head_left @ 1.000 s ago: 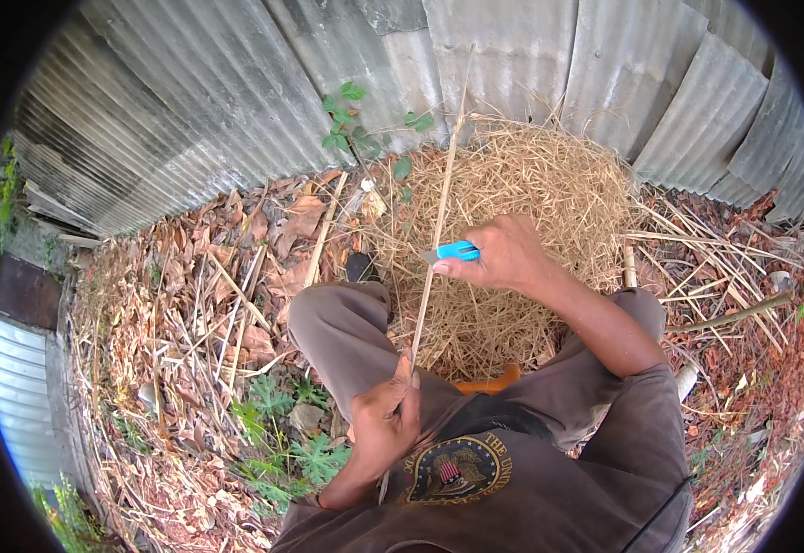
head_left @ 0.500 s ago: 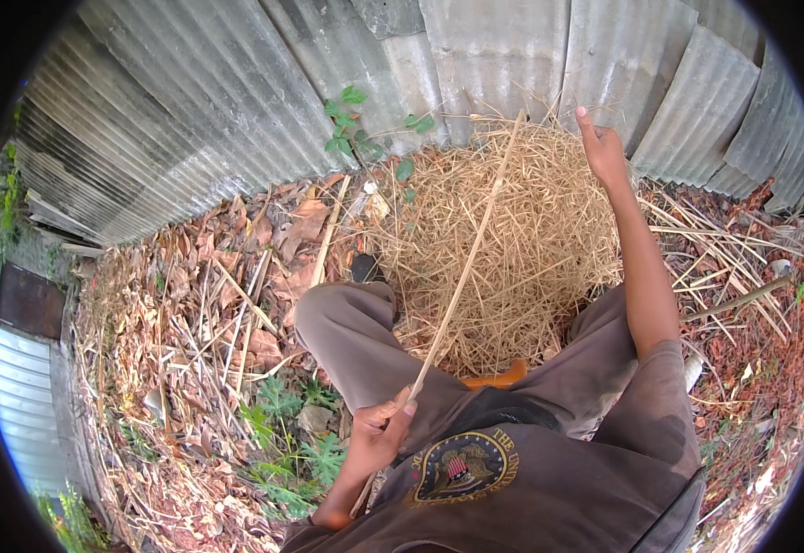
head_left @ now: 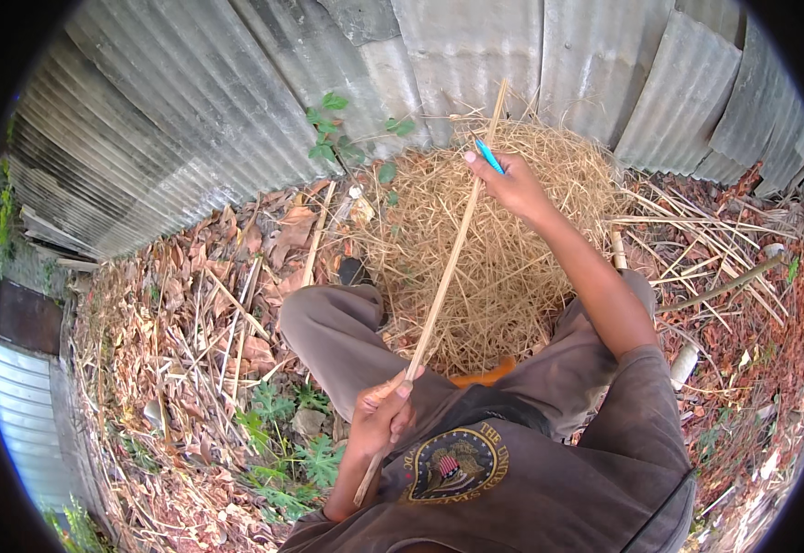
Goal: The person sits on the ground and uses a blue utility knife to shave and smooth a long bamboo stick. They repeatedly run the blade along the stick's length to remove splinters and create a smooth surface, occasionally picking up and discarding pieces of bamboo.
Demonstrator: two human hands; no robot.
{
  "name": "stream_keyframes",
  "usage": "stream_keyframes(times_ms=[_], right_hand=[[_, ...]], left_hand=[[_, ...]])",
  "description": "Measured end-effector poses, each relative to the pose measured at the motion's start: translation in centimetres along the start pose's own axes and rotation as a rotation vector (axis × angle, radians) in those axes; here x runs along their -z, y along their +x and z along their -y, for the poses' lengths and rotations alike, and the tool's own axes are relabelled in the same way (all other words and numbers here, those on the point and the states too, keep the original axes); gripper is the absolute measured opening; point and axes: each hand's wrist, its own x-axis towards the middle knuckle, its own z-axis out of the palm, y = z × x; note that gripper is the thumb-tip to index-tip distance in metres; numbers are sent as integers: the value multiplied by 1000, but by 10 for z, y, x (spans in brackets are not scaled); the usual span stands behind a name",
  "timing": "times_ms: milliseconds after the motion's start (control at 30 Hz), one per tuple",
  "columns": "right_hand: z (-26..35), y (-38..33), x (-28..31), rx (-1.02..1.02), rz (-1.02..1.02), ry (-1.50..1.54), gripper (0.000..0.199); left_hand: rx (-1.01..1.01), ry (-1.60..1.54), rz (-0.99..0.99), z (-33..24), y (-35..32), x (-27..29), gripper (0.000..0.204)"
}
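A long, thin bamboo strip (head_left: 454, 254) slants from my lap up across the straw-coloured pile of shavings (head_left: 531, 276). Its lower part is gripped in my left hand (head_left: 379, 419), fingers wrapped around it, with the tail end sticking out below by my wrist. My right hand (head_left: 512, 187) is closed around a small bright-blue knife (head_left: 488, 157) with a thin dark tip, beside the strip's upper part. Whether the blade touches the strip I cannot make out. My bent legs (head_left: 328, 327) lie on either side of the pile.
A corrugated metal fence (head_left: 475, 55) stands right behind the pile. Dry leaves (head_left: 236, 286) cover the ground at left, with green weeds (head_left: 319, 461) near my left arm. Loose bamboo strips (head_left: 706, 249) and a pale cylinder (head_left: 685, 366) lie at right.
My right hand has swung left from beyond the pile to the bamboo strip, and the blue knife now shows in it. My left hand keeps its hold; the strip's tail end now shows.
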Motion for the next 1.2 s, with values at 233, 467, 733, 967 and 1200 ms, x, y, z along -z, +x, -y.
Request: stream_keyframes(times_ms=[233, 467, 733, 967, 1200], right_hand=[[12, 2, 8, 18, 32, -226, 62], [2, 4, 5, 19, -94, -206, 56], [10, -2, -4, 86, -61, -265, 48], [12, -8, -17, -136, 201, 35, 47], [29, -30, -38, -289, 318, 461, 25]], left_hand=[[-97, 356, -167, 6, 7, -13, 33], [-27, 273, -96, 5, 15, -11, 33], [-117, -63, -163, 12, 33, -6, 34], [-266, 143, -218, 23, 70, -29, 35], [-363, 135, -95, 40, 125, -54, 36]])
